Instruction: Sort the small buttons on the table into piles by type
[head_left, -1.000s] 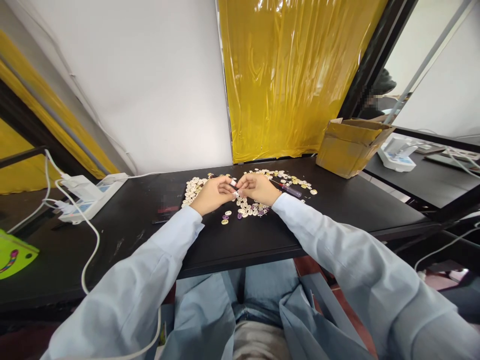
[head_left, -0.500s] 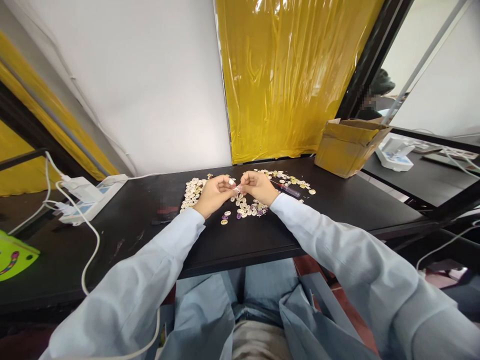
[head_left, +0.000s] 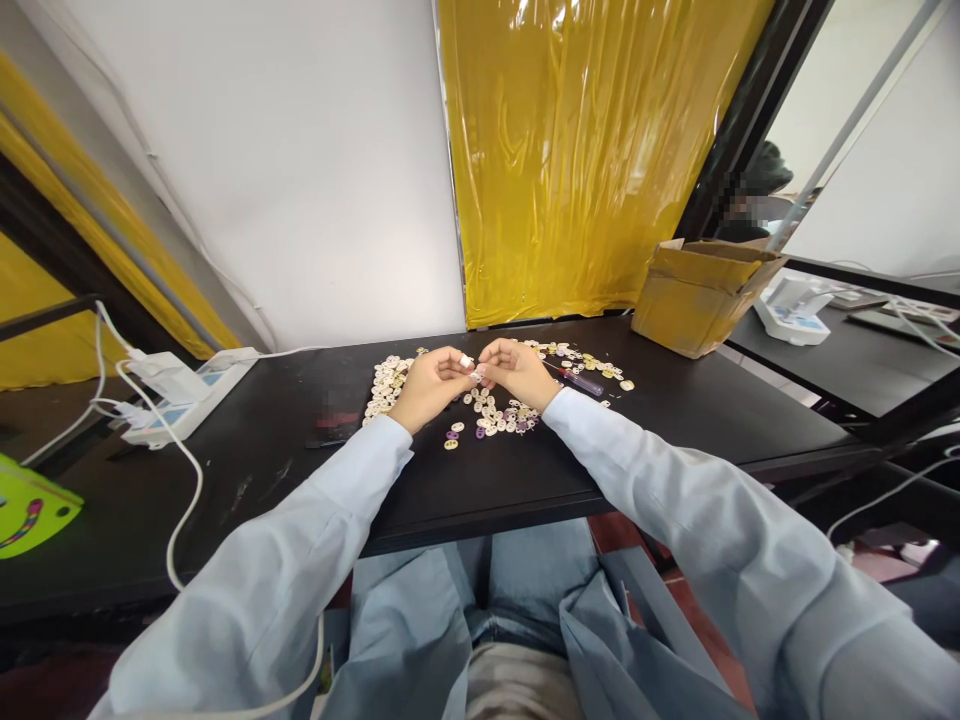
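My left hand [head_left: 429,388] and my right hand [head_left: 519,374] meet above the black table, their fingertips pinched together. Between them is a small whitish piece [head_left: 476,376], mostly covered by the fingers, so its exact kind is hidden. Something white, perhaps tape, shows at my left index fingertip. Around and below the hands lie many small oval pieces with holes, like buttons: a cream pile [head_left: 386,384] beside my left hand, more cream ones [head_left: 491,415] under the hands, and a few purple ones [head_left: 452,435]. A screwdriver [head_left: 582,382] with a purple see-through handle lies right of my right hand.
A worn cardboard box [head_left: 701,300] stands at the back right. Yellowish pieces [head_left: 596,364] are scattered before the yellow plastic sheet [head_left: 585,160]. A white power strip [head_left: 191,398] with cables sits at the left, near a bright green object [head_left: 34,508]. A person is partly visible behind the frame.
Both hands stay together, with only slight finger movement around the small piece. The whole view has shifted a little; the scattered pieces look unchanged.
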